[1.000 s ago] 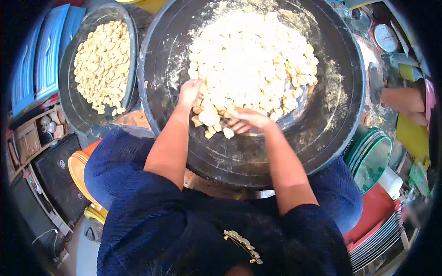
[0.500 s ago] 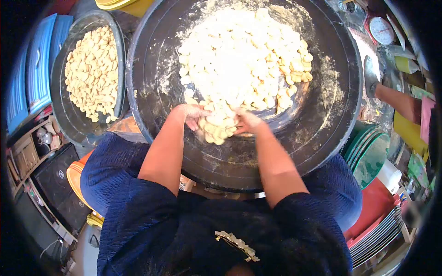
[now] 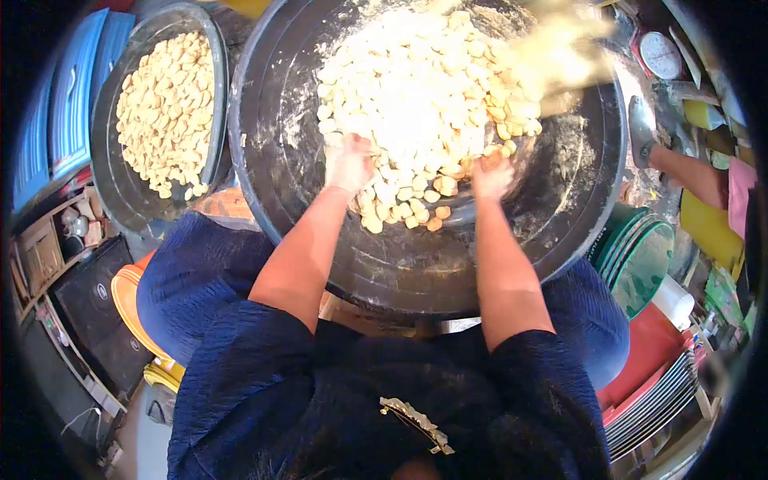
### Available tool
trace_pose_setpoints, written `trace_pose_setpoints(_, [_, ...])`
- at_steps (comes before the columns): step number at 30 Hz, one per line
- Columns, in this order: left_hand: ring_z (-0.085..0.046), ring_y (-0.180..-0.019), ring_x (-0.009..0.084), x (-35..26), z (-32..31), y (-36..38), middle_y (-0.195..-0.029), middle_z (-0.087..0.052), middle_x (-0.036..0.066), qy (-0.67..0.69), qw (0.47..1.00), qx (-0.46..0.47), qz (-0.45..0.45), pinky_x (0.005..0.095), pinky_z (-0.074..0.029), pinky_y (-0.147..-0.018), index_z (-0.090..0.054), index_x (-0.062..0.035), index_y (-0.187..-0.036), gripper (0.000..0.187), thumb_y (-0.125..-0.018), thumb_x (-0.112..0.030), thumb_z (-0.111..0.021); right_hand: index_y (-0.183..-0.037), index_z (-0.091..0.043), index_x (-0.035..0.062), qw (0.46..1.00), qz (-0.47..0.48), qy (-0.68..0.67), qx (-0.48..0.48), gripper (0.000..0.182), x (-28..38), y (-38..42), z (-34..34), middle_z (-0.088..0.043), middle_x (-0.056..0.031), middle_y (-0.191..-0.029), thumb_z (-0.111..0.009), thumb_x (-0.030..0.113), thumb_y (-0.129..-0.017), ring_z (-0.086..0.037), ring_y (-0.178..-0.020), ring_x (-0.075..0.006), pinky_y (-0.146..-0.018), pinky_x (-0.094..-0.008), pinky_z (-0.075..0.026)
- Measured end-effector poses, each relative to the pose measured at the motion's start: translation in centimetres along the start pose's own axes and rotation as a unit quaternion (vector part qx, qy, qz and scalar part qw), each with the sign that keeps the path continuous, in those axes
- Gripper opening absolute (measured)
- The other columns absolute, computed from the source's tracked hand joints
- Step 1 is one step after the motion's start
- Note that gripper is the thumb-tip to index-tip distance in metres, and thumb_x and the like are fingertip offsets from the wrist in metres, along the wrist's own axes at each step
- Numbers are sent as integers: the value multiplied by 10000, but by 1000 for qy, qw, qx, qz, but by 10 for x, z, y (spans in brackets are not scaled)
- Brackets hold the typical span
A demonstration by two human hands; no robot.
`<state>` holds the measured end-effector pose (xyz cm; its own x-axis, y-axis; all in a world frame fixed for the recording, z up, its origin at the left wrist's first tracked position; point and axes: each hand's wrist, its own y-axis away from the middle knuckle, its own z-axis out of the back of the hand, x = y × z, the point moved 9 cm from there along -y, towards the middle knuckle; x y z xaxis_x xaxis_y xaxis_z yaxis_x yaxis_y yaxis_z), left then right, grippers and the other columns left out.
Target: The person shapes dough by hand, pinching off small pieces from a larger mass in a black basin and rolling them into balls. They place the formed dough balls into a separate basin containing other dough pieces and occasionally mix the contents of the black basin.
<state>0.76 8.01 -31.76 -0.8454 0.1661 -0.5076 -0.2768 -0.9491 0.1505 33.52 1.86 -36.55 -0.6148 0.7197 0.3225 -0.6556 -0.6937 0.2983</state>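
Observation:
A wide black round tub (image 3: 416,280) rests across my lap, with a heap of small, pale, rounded flat pieces (image 3: 416,180) in it and whitish powder on its walls. My left hand (image 3: 350,162) lies at the near left side of the heap, its fingers over the pieces and washed out by bright light. At the near right edge, my right hand (image 3: 493,176) touches the pieces with its fingers apart. Loose pieces lie on the tub floor between both hands. A yellowish smear of motion (image 3: 560,56) hangs over the tub's far right.
To the left stands a second dark tub (image 3: 108,172) with more pale pieces (image 3: 164,112). Stacked green containers (image 3: 644,272) and a red plastic item (image 3: 644,352) are at my right. Another person's leg (image 3: 692,176) and a round-dial scale (image 3: 661,54) appear at far right.
My hands have moved apart and forward, from cupping a clump of pieces near the tub's front to the sides of the heap. The clump is spread out; a yellowish blur has appeared top right.

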Motion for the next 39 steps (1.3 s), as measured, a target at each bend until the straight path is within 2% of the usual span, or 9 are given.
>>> trace_pose_setpoints(5, [-488, -1055, 371, -43, -54, 47, -1079, -537, 219, 100, 981, 163, -24, 403, -408, -899, -574, -49, -1023, 350, -681, -120, -581, -1422, -117, 145, 891, 184, 225, 349, 963, 53, 172, -99, -22, -273, -1436, -608, 539, -693, 10, -1324, -456, -1048, -574, -112])
trace_pose_setpoints(12, [-554, -969, 372, 24, -104, 55, -1098, -532, 277, -92, 907, 412, 9, 402, -458, -814, -650, -11, -865, 278, -635, -160, -603, -852, -663, 116, 739, 297, 371, 478, 324, 25, 102, -59, -633, -127, -951, -670, 375, -658, -594, -884, -257, -821, -349, -467])
trace_pose_setpoints(18, [-621, -832, 314, 26, -40, 31, -860, -637, 189, -98, 911, 399, 29, 402, -480, -757, -663, -45, -858, 256, -686, -226, -604, -972, -639, 38, 901, 189, 237, 309, 567, -16, 3, -1, -642, -176, -879, -653, 517, -669, -619, -854, -264, -766, -355, -480])
trace_pose_setpoints(21, [-564, -966, 309, 65, 31, 3, -1007, -591, 197, 35, 972, 76, 220, 401, -442, -839, -618, -39, -933, 290, -727, -242, -589, -1107, -540, 16, 883, -123, -7, 453, 694, -72, 26, -63, -592, -196, -1015, -622, 570, -696, -579, -947, -267, -814, -403, -463])
trace_pose_setpoints(24, [-506, -1045, 324, 97, 32, -12, -1102, -534, 203, 95, 967, -25, 235, 387, -407, -897, -597, -33, -980, 297, -769, -242, -573, -1188, -468, 51, 602, -236, -556, 522, 659, 10, 122, -124, -553, -165, -1105, -549, 560, -778, -543, -991, -315, -828, -471, -452])
trace_pose_setpoints(30, [-555, -940, 228, 92, 10, -30, -1013, -591, 154, 179, 947, 97, 248, 330, -456, -846, -550, 9, -1108, 410, -839, -300, -545, -1293, -384, 65, 492, -209, -597, 597, 591, 188, 178, -156, -504, -109, -1214, -562, 407, -845, -520, -1075, -233, -882, -374, -458])
trace_pose_setpoints(32, [-581, -890, 220, 82, 25, -37, -989, -604, 145, 226, 912, 114, 321, 331, -496, -801, -557, -5, -1114, 428, -843, -337, -534, -1311, -369, 76, 539, -136, -547, 626, 605, 211, 169, -137, -474, -96, -1262, -558, 417, -848, -506, -1105, -227, -898, -371, -448])
trace_pose_setpoints(34, [-604, -793, 222, 42, -2, -5, -912, -613, 106, 640, 540, 223, 500, 333, -531, -704, -572, -25, -1100, 412, -843, -346, -533, -1324, -352, 68, 519, -8, -495, 696, 614, 232, 168, -102, -468, -94, -1265, -608, 334, -834, -509, -1086, -196, -897, -357, -446])
trace_pose_setpoints(39, [-620, -769, 214, -3, -55, 17, -927, -615, 98, 756, 443, 291, 385, 320, -536, -670, -550, -29, -1122, 383, -847, -294, -536, -1358, -272, 22, 612, 84, -333, 712, 790, 196, 126, -28, -508, -114, -1213, -704, 282, -751, -503, -1067, -190, -891, -301, -413])
